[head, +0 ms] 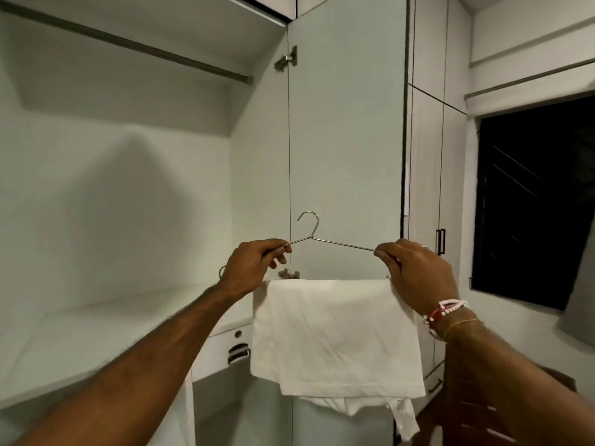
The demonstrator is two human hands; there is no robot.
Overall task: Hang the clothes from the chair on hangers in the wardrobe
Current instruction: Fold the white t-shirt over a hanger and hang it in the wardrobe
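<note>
White folded cloth (pixel 335 336) drapes over a wire hanger (pixel 328 241); left hand (pixel 251 268) and right hand (pixel 415 272) pinch its shoulders.

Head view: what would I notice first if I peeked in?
A white cloth hangs over a thin hanger right in the middle, held up by the left hand and right hand pinching its two ends. The rail runs across the top left, and a dark window sits at the right.
</note>
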